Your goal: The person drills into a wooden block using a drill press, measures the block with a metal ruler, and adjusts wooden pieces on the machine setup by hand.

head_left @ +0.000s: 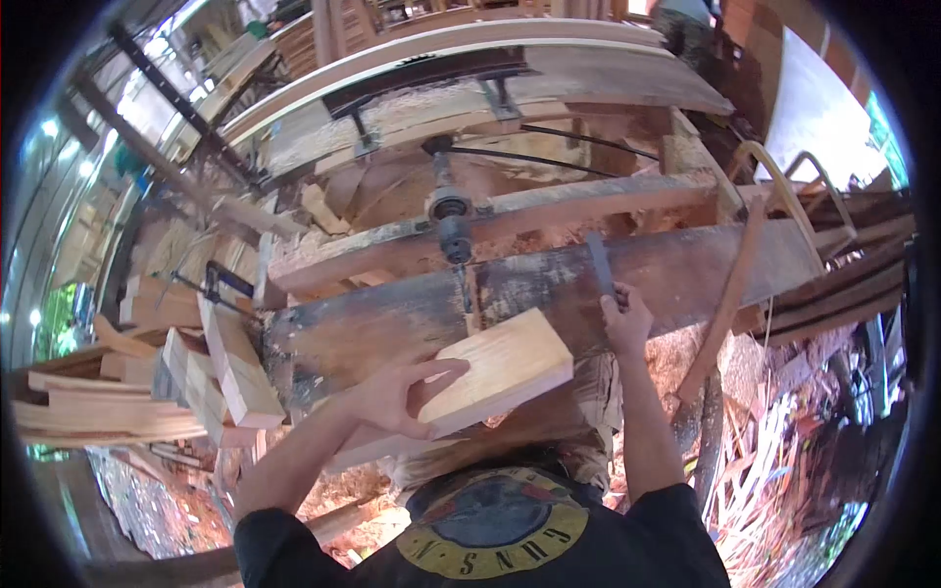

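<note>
My left hand (397, 397) is closed around a thick, pale wooden block (500, 367), thumb and fingers on either side. The block is held tilted in front of my body, over the near edge of the dark work board (363, 323). My right hand (627, 318) pinches the lower end of a flat, narrow grey strip (599, 260), which points away from me over the board. Whether the strip is a ruler or a file I cannot tell. Beyond the block is a drill chuck (454, 230) with a bit (470, 294) pointing toward me.
Wooden blocks (235, 363) and a clamp (225, 279) lie at the left. A slanted wooden stick (730, 294) leans at the right, near a curved metal frame (774, 171). Black belts (549, 157) run behind the chuck. Wood scraps (745, 431) litter the ground; another person (686, 29) stands far off.
</note>
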`<action>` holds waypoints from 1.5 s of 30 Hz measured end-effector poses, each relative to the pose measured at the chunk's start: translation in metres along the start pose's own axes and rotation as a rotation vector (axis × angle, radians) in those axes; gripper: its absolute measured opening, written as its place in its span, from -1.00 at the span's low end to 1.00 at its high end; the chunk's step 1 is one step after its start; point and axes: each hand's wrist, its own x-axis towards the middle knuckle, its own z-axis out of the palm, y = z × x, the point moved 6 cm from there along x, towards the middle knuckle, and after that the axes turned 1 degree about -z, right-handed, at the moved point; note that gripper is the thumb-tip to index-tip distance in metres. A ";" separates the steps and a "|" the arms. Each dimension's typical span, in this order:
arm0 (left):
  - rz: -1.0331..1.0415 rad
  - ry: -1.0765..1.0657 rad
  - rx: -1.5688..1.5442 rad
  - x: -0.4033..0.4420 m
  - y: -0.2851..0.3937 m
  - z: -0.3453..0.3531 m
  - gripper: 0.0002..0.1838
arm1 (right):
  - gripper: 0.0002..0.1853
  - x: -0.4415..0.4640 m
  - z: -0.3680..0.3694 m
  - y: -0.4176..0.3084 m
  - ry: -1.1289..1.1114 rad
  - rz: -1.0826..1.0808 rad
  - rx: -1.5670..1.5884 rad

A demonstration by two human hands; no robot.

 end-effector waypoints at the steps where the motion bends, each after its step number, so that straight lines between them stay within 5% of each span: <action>1: -0.009 -0.018 0.000 0.000 -0.005 0.002 0.20 | -0.66 0.002 0.000 0.008 -0.010 0.010 0.005; 9: -0.054 -0.146 -0.277 0.019 -0.030 -0.025 0.07 | -0.66 0.003 0.002 0.016 -0.027 -0.020 0.059; 13: 0.001 -0.057 0.012 0.024 -0.043 -0.046 -0.15 | -0.68 0.000 0.001 0.007 -0.052 -0.011 0.052; 16: -0.382 -0.117 -0.042 0.011 -0.017 -0.070 -0.27 | -0.71 0.004 0.000 0.008 -0.055 -0.036 0.069; 19: -0.399 0.159 0.246 0.008 -0.007 -0.059 -0.34 | -0.71 0.004 -0.001 0.017 -0.088 0.060 0.077; 22: -0.155 0.526 0.436 0.007 0.000 -0.046 -0.23 | -0.68 0.002 0.000 0.016 -0.088 0.060 0.113; 25: 0.103 0.877 0.515 -0.006 0.017 -0.043 -0.35 | -0.65 0.012 0.001 0.027 -0.117 -0.007 0.065; 28: 0.371 1.145 0.261 -0.027 0.049 -0.020 -0.46 | -0.67 0.015 0.000 0.029 -0.155 0.058 0.102; 31: 0.357 1.095 0.034 -0.029 0.052 0.026 -0.57 | -0.71 0.018 -0.005 0.028 -0.243 0.208 0.225; 34: 0.276 1.163 0.125 -0.072 0.061 0.014 -0.65 | -0.79 0.031 -0.005 0.031 -0.237 0.286 0.275; 37: -0.098 1.479 0.369 -0.158 0.024 -0.056 -0.70 | -0.80 0.026 -0.009 0.016 -0.212 0.293 0.288; 38: -0.221 1.575 0.668 -0.191 -0.002 -0.083 -0.62 | -0.79 0.022 -0.006 0.009 -0.206 0.294 0.275; 42: -1.451 1.457 0.523 -0.324 -0.129 -0.157 0.12 | -0.76 0.023 -0.001 0.016 -0.215 0.283 0.262; 45: -1.621 1.387 0.173 -0.390 -0.204 -0.171 0.32 | -0.76 0.024 -0.001 0.021 -0.208 0.274 0.300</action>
